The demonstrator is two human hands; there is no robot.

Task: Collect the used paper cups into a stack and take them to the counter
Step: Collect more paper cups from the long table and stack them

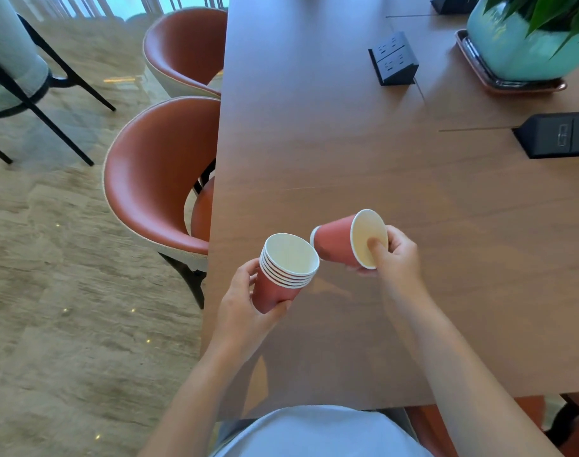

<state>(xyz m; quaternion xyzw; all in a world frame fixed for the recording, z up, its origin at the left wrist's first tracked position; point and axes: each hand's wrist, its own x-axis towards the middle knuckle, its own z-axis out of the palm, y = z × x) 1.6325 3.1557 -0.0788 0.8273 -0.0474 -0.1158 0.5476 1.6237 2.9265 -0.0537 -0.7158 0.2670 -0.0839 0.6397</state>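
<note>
My left hand (245,301) grips a stack of several red paper cups (283,275) with white rims, held upright above the near left part of the wooden table (331,133). My right hand (395,255) pinches a single red paper cup (342,240) by its rim, thumb inside the mouth. This cup is tipped on its side, its base pointing left toward the stack's open top and nearly touching the stack's rim.
Two orange chairs (156,179) stand along the table's left edge, another chair further left. Black socket boxes (395,59) rise from the tabletop at the far right. A teal plant pot (518,44) sits on a tray at the back right.
</note>
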